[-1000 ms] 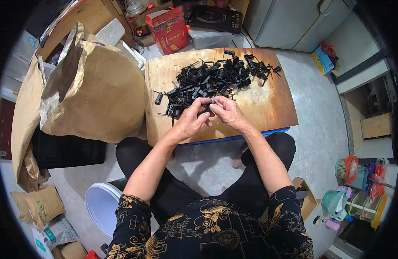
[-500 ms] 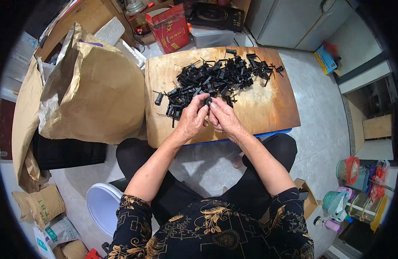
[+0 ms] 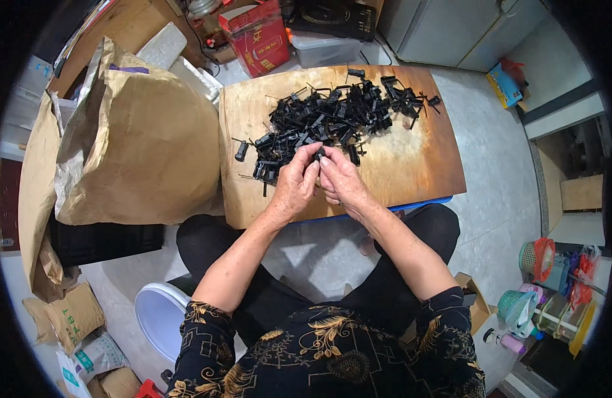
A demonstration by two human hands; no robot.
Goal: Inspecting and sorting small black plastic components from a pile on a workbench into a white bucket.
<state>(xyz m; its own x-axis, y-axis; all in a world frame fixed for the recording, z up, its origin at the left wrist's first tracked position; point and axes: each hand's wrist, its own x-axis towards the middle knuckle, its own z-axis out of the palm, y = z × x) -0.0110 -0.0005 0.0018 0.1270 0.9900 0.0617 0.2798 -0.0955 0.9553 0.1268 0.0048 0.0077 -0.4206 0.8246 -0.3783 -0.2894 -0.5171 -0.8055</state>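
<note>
Pinching a small black plastic part [image 3: 320, 153] between them, the left hand [image 3: 294, 180] and right hand [image 3: 346, 182] were pretty much fingertip to fingertip. Thumbs and fingers on both sides were closed on it, so only a bit poked out and I couldn't really tell its shape. They had it up over the near side of a messy heap of similar black plastic parts [image 3: 319, 126], lots with thin sticks jutting out every which way. One loose part [image 3: 242, 151] lay just off the heap's left side. The heap sat on a worn wooden board [image 3: 412, 166], kinda stained brown toward the right, with a blue edge [image 3: 432, 201] peeking out underneath. Knees in black trousers [image 3: 210, 242] were spread at the near side, below a black shirt [image 3: 332, 341] with gold leaf print. Left of the board was a big brown paper sack [image 3: 140, 152], mouth open, with a black crate [image 3: 107, 242] showing nearer the person and a pale round bucket [image 3: 159, 315] by the left leg. Past the far edge were a red carton [image 3: 256, 40] and a clear plastic tub [image 3: 326, 52] with a black induction cooktop [image 3: 329, 20] on top.
</note>
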